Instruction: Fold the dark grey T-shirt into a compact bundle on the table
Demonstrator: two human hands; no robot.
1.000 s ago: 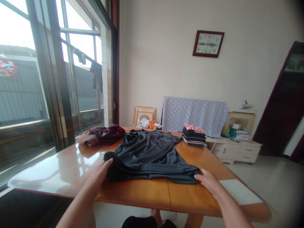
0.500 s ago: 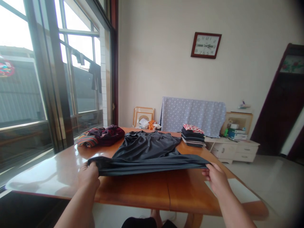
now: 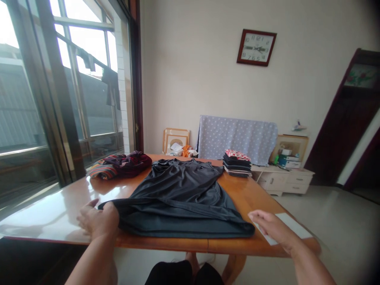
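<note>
A dark grey garment (image 3: 184,190), which looks like a loose top or dress, is spread on the brown table (image 3: 228,186). Its neck end points away from me, and its wide hem lies along the near side. My left hand (image 3: 99,219) is at the hem's left corner, fingers spread, with the cloth edge by the thumb. To the right of the other hem corner hovers my right hand (image 3: 271,227), apart from the cloth. Its fingers are loosely bent, with nothing visible in them.
A folded stack of clothes (image 3: 236,164) stands at the table's far right. Crumpled striped and maroon clothes (image 3: 120,165) lie far left, beside the window. A white sheet (image 3: 292,226) lies near the right edge. Behind are a dotted cloth (image 3: 237,138) and a low white cabinet (image 3: 291,182).
The hem has come down from between my hands onto the table and now lies nearer to me. My right hand has let go of its corner; my left fingers have spread.
</note>
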